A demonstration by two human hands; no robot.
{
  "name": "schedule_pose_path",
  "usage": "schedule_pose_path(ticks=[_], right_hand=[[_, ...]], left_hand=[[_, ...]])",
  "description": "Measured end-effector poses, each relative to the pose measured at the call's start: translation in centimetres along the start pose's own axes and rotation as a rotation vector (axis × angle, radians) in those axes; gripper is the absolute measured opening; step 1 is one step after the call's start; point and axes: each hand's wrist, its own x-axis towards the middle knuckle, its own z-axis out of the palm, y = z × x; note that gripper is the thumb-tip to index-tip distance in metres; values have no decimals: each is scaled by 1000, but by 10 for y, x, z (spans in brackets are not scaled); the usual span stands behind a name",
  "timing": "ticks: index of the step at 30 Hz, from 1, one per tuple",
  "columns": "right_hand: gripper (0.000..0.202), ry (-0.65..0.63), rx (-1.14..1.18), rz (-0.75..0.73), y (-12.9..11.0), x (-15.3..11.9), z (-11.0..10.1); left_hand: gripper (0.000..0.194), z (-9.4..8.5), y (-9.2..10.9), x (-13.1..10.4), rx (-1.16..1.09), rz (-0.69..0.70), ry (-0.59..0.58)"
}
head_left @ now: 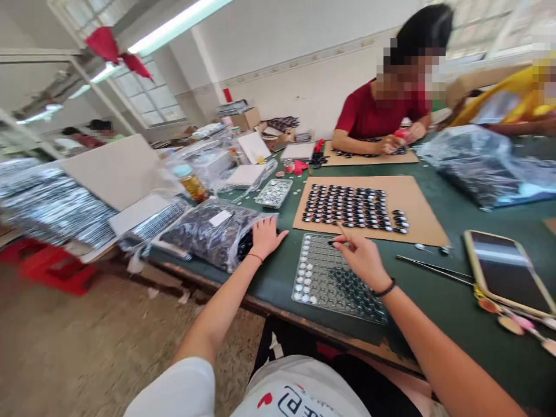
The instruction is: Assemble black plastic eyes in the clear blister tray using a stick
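Note:
My left hand [266,237] lies with its fingers spread on the open end of a clear plastic bag [200,229] filled with black pieces. Over the clear moulded tray [324,272], my right hand [358,255] is closed in a pinch on a small black piece [333,244]; a thin stick-like thing also shows at its fingers. White round pieces [306,275] sit in the tray's left columns. Behind the tray, a brown cardboard sheet [417,202] carries rows of black pieces with shiny white tops [347,205].
A small box of white pieces [274,193] and a jar [191,182] stand beyond the bag. Tweezers [434,268] and a phone [508,272] lie at the right. Across the table, a person in a red shirt [369,113] works at another cardboard sheet [369,157].

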Motion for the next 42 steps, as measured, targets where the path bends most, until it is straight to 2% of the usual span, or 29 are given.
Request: schedule_pose_path(ticks=[4, 10, 12, 15, 18, 21, 25, 27, 28, 31, 34, 37, 39, 42], right_hand=[[16, 5, 24, 12, 1, 8, 0], [11, 45, 49, 85, 4, 16, -8], [11, 56, 41, 97, 6, 18, -11], [12, 64, 62, 113, 10, 22, -15], [13, 101, 94, 144, 15, 27, -20], [16, 190, 119, 184, 30, 36, -32], [25, 358, 120, 270, 68, 59, -65], [27, 418, 16, 349, 92, 73, -84], [26, 432, -33, 381, 103, 81, -93], [19, 408, -134, 436, 135, 103, -109], [11, 322, -214, 456, 159, 121, -108], [8, 234, -284, 457, 177, 131, -100], [7, 180, -325, 464, 185, 133, -96], [9, 104, -381, 470, 192, 132, -96]], left_hand=[[38, 4, -1, 14, 95, 8, -90], [34, 3, -15, 25, 144, 100, -142], [33, -1, -20, 30, 125, 81, -144], [33, -6, -27, 37, 47, 53, -88], [28, -8, -25, 44, -218, -5, -35], [23, -11, -10, 53, -802, -179, -86], [15, -18, 27, 62, -1827, -441, -351], [16, -21, 47, 61, -2197, -511, -518], [19, -22, 56, 59, -2307, -554, -607], [20, -23, 77, 47, -2383, -675, -856], [22, -25, 83, 36, -2360, -676, -987], [22, -28, 79, 33, -2358, -634, -971], [17, -28, 77, 34, -2331, -656, -947], [13, -25, 80, 33, -2269, -706, -971]])
